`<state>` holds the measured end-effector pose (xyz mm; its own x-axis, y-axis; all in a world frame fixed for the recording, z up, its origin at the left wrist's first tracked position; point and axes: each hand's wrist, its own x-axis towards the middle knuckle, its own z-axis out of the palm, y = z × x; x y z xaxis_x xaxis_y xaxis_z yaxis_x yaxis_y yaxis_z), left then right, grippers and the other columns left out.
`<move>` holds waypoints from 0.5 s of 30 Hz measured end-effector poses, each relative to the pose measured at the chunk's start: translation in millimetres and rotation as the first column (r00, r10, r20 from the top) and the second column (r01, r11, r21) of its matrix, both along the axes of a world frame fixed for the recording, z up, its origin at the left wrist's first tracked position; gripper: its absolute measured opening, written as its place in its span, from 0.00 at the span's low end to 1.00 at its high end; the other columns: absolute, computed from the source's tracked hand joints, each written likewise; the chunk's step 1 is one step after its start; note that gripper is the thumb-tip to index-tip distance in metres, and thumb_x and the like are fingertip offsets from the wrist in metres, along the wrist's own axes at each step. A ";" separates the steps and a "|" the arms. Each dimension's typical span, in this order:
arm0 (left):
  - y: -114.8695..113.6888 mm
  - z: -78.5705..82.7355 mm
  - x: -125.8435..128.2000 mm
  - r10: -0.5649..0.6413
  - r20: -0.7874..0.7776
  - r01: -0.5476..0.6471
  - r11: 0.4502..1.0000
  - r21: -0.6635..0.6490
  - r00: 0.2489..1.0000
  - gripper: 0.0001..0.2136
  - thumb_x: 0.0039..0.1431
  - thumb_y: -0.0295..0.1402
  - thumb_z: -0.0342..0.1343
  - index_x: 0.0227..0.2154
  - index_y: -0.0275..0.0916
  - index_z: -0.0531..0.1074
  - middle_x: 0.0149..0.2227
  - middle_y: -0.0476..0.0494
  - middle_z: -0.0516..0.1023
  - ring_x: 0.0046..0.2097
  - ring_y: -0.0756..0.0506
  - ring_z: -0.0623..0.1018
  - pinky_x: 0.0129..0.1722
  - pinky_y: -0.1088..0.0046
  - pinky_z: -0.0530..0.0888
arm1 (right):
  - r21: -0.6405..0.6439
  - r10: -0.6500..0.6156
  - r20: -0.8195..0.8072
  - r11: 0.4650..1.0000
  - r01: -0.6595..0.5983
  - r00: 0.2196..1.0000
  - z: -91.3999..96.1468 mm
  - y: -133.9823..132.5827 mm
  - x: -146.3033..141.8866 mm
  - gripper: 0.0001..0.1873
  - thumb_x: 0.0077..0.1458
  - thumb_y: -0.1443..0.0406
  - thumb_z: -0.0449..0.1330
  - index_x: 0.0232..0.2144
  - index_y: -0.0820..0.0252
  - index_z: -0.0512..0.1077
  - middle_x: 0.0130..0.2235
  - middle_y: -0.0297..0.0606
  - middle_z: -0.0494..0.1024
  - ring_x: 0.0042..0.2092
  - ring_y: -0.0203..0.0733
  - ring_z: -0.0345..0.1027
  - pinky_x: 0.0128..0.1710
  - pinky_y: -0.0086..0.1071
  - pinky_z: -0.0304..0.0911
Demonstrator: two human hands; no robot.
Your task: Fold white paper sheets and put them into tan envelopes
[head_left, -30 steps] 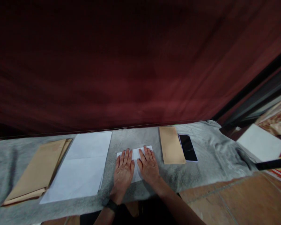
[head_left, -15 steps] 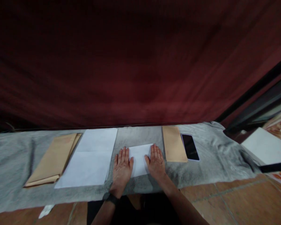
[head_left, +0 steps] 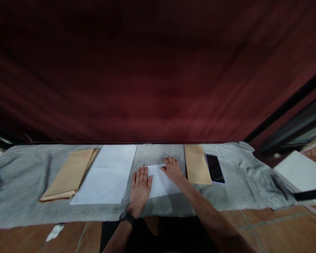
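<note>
Grey cloth (head_left: 155, 154): left hand (head_left: 140, 188) flat, thumb spread, on small white paper (head_left: 160, 182); right hand (head_left: 172, 170) loosely spread, far edge.

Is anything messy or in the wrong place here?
Yes: a white scrap lies on the floor, which looks odd because the small sheet and big sheet lie up on the cloth. The cloth is also rumpled at its right end, past the phone. Nothing looks spilled.

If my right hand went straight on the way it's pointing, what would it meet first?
Past some grey cloth, your right hand would likely meet the dark red fabric; depth is unclear.
</note>
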<state>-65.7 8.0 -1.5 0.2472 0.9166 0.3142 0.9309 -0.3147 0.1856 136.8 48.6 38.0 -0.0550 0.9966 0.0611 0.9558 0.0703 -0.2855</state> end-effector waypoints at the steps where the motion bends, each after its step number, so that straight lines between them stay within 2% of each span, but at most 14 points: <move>1: 0.0 -0.2 -0.5 -0.002 0.013 0.002 1.000 -0.002 1.000 0.27 0.72 0.41 0.39 0.67 0.32 0.62 0.68 0.32 0.64 0.71 0.35 0.59 0.68 0.49 0.58 | -0.012 0.008 -0.005 1.000 -0.008 1.000 1.6 3.1 1.2 0.19 0.61 0.58 0.63 0.53 0.58 0.72 0.54 0.46 0.75 0.56 0.52 0.65 0.57 0.43 0.59; 5: 0.8 -1.8 -2.9 -0.016 0.104 0.019 0.999 -0.027 0.994 0.27 0.71 0.42 0.39 0.66 0.33 0.63 0.67 0.32 0.65 0.71 0.36 0.60 0.69 0.49 0.56 | -0.052 0.044 -0.045 0.998 -0.046 0.998 9.6 13.0 5.8 0.13 0.57 0.62 0.66 0.45 0.57 0.76 0.51 0.46 0.76 0.55 0.52 0.67 0.54 0.43 0.61; 7: 2.0 -1.2 -4.4 -0.019 0.207 0.031 0.998 -0.055 0.978 0.27 0.71 0.42 0.40 0.66 0.32 0.63 0.67 0.31 0.65 0.70 0.36 0.61 0.69 0.49 0.55 | -0.061 0.081 -0.084 0.994 -0.086 0.993 14.8 15.0 8.2 0.07 0.56 0.67 0.66 0.39 0.57 0.77 0.47 0.43 0.78 0.52 0.49 0.69 0.52 0.40 0.62; 9: 3.4 3.5 -6.1 -0.001 0.369 0.035 0.996 -0.085 0.930 0.29 0.69 0.44 0.43 0.67 0.32 0.61 0.68 0.30 0.63 0.70 0.36 0.62 0.70 0.50 0.55 | -0.054 0.136 -0.137 0.988 -0.144 0.981 21.7 15.0 11.4 0.05 0.55 0.71 0.64 0.34 0.56 0.77 0.43 0.38 0.78 0.47 0.44 0.72 0.49 0.36 0.63; 11: 4.5 14.1 -8.1 0.065 0.574 0.003 0.993 -0.117 0.816 0.33 0.67 0.46 0.48 0.68 0.32 0.57 0.70 0.30 0.60 0.70 0.37 0.62 0.68 0.53 0.59 | -0.021 0.198 -0.199 0.978 -0.206 0.960 31.3 13.9 15.6 0.07 0.56 0.73 0.62 0.33 0.56 0.77 0.41 0.35 0.78 0.44 0.40 0.73 0.47 0.32 0.64; 12: 4.6 21.7 -9.5 0.116 0.676 -0.025 0.989 -0.143 0.728 0.35 0.65 0.48 0.51 0.69 0.33 0.55 0.70 0.30 0.60 0.69 0.37 0.63 0.67 0.56 0.62 | 0.004 0.230 -0.230 0.972 -0.235 0.945 37.2 13.3 18.0 0.08 0.57 0.73 0.62 0.34 0.56 0.77 0.40 0.34 0.78 0.43 0.38 0.73 0.46 0.31 0.64; 14: 3.6 40.0 -13.3 0.227 0.823 -0.061 0.971 -0.230 0.521 0.38 0.60 0.50 0.57 0.68 0.36 0.57 0.66 0.32 0.66 0.63 0.39 0.71 0.61 0.60 0.70 | 0.066 0.290 -0.287 0.957 -0.283 0.913 51.0 12.4 22.7 0.07 0.59 0.73 0.61 0.36 0.56 0.76 0.40 0.34 0.78 0.43 0.37 0.73 0.45 0.29 0.65; 15: 2.4 50.0 -15.7 0.272 0.859 -0.038 0.958 -0.284 0.433 0.36 0.58 0.51 0.59 0.65 0.36 0.62 0.61 0.33 0.72 0.58 0.39 0.76 0.57 0.62 0.73 | 0.098 0.314 -0.309 0.950 -0.298 0.898 58.4 12.0 24.7 0.07 0.59 0.72 0.61 0.36 0.56 0.76 0.40 0.34 0.79 0.43 0.37 0.73 0.46 0.29 0.66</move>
<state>-81.4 10.5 48.5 -0.2111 0.9737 0.0860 0.2480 -0.0317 0.9682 161.5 60.5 96.4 -0.3267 0.9293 0.1721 0.7448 0.3653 -0.5585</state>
